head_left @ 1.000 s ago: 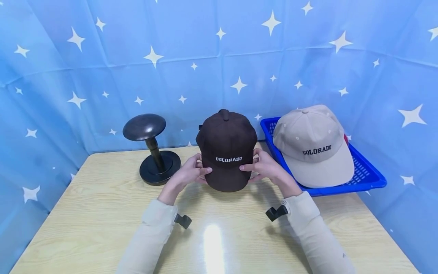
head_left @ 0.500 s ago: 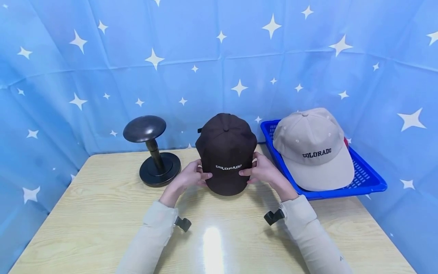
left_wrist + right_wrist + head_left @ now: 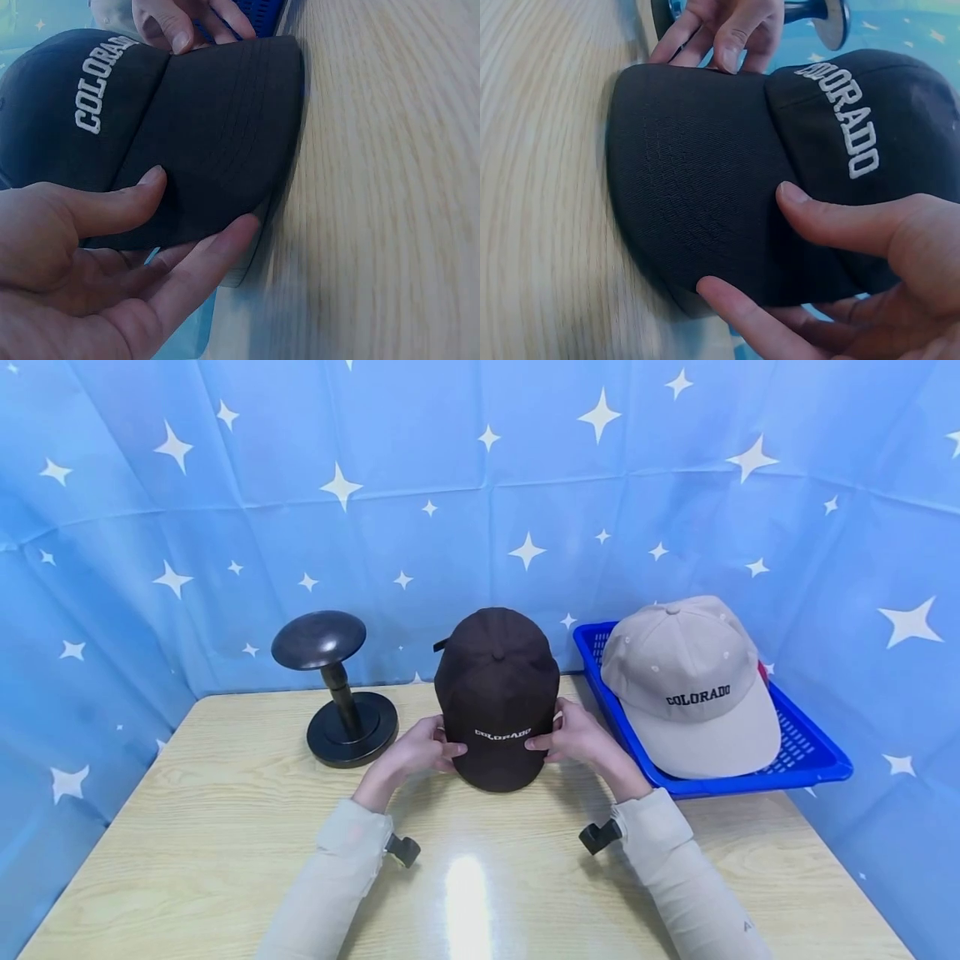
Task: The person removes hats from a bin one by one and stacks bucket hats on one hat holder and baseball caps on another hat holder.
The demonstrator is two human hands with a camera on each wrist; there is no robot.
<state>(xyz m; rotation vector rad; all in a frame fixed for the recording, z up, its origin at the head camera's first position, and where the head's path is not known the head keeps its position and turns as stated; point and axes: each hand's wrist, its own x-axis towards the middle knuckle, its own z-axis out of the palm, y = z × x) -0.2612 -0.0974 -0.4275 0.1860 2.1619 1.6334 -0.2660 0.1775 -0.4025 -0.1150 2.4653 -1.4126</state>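
A dark brown baseball cap (image 3: 497, 685) with white COLORADO lettering is upright at mid-table, brim toward me. My left hand (image 3: 420, 745) pinches one side of the brim. Its thumb lies on top and its fingers reach underneath, as the left wrist view shows on the brim (image 3: 217, 120). On the opposite side, my right hand (image 3: 577, 735) pinches the brim the same way, thumb above in the right wrist view. The cap's strap end (image 3: 441, 644) sticks out at its back left. I cannot tell whether the cap touches the table.
A black hat stand (image 3: 341, 693) with a domed top is left of the cap. To the right, a blue plastic basket (image 3: 817, 760) holds a beige COLORADO cap (image 3: 690, 693); something red shows behind it. A star-patterned blue curtain (image 3: 450, 443) hangs behind the wooden table (image 3: 210, 827).
The dark brown cap has tipped forward and come slightly lower, so more of its crown top shows. Both hands keep their hold on the brim.
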